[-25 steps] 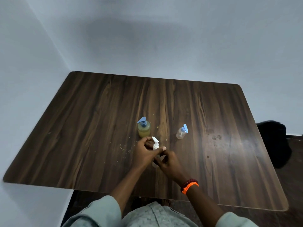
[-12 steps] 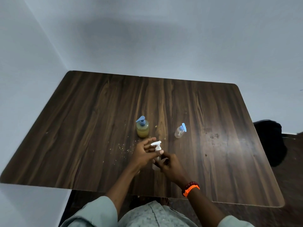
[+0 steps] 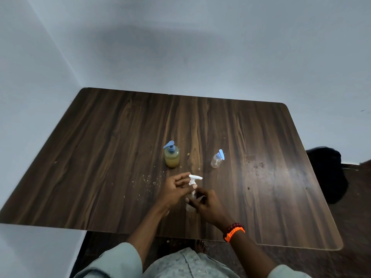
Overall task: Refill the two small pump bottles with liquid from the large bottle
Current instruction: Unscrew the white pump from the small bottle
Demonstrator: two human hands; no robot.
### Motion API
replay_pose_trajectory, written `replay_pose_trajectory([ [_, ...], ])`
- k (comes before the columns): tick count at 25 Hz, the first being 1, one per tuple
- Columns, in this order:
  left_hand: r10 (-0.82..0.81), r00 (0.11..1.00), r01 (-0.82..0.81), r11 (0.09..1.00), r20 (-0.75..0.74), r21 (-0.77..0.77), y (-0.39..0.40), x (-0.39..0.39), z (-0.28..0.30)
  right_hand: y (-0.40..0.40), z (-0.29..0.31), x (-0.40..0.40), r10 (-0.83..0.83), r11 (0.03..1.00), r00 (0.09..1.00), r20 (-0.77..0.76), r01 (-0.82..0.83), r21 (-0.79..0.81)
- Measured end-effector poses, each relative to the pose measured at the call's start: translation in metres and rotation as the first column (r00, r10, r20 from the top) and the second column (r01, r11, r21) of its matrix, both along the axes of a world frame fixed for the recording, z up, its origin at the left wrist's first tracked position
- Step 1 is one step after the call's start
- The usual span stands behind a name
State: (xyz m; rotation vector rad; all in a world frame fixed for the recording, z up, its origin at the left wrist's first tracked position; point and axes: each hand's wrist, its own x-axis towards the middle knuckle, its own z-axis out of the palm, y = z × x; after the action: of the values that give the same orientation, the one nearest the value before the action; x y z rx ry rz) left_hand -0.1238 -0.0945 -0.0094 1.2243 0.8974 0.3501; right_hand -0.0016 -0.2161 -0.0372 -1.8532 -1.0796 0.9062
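At a dark wood-grain table point(image 3: 112, 157), a person's right hand point(image 3: 208, 203) curled around a small clear plastic bottle point(image 3: 190, 205) standing near the front edge, while the left hand point(image 3: 176, 189) pinched the collar of its white pump head point(image 3: 194, 179) with thumb and fingertips. Behind them stood a large rounded bottle of yellow liquid with a blue pump point(image 3: 171, 155); to its right, well apart, a second small clear bottle with a blue pump point(image 3: 217, 159). An orange braided bracelet point(image 3: 234, 233) circled the right wrist.
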Motion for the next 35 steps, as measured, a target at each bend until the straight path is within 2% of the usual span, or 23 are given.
replay_pose_trajectory([
  [2,-0.009,1.000,0.009,1.000,0.011,-0.011,0.001,-0.005,-0.002,-0.003,-0.001,0.002,0.006,1.000,1.000,0.005,-0.006,-0.010],
  [6,0.072,0.996,-0.067,0.994,-0.053,0.091,-0.009,-0.002,0.003,-0.006,-0.012,-0.004,0.001,0.997,1.000,0.020,0.000,-0.071],
  [11,0.133,0.991,-0.131,0.986,-0.013,0.108,-0.012,0.003,0.002,-0.005,-0.018,0.000,0.010,0.992,0.999,0.031,-0.006,-0.125],
  [14,0.284,0.959,-0.281,0.953,-0.002,0.114,-0.005,0.005,0.002,-0.008,-0.007,0.000,0.015,0.987,1.000,0.024,-0.011,-0.161],
  [16,0.446,0.895,-0.446,0.895,-0.014,-0.019,0.003,0.003,-0.003,-0.013,-0.007,-0.001,0.029,0.980,1.000,0.004,-0.027,-0.195],
  [18,0.592,0.805,-0.588,0.786,-0.040,-0.191,0.011,-0.001,-0.015,-0.017,-0.010,0.000,0.026,0.974,1.000,-0.013,-0.029,-0.227],
  [20,0.682,0.723,-0.682,0.678,-0.111,-0.274,0.019,-0.008,-0.031,-0.019,-0.013,0.003,0.015,0.968,1.000,-0.008,-0.016,-0.252],
  [24,0.709,0.650,-0.758,0.582,-0.272,-0.295,0.023,-0.024,-0.066,-0.023,-0.010,0.009,0.020,0.961,1.000,-0.012,-0.022,-0.276],
  [27,0.741,0.582,-0.813,0.533,-0.334,-0.234,0.017,-0.031,-0.077,-0.024,-0.010,0.010,0.010,0.956,1.000,-0.002,-0.010,-0.294],
  [29,0.749,0.560,-0.827,0.528,-0.354,-0.191,0.016,-0.032,-0.083,-0.023,-0.011,0.012,0.012,0.956,1.000,0.003,-0.010,-0.295],
  [35,0.652,0.582,-0.751,0.660,-0.487,-0.013,0.017,-0.042,-0.095,-0.020,-0.015,0.014,0.018,0.953,1.000,-0.008,-0.020,-0.302],
])
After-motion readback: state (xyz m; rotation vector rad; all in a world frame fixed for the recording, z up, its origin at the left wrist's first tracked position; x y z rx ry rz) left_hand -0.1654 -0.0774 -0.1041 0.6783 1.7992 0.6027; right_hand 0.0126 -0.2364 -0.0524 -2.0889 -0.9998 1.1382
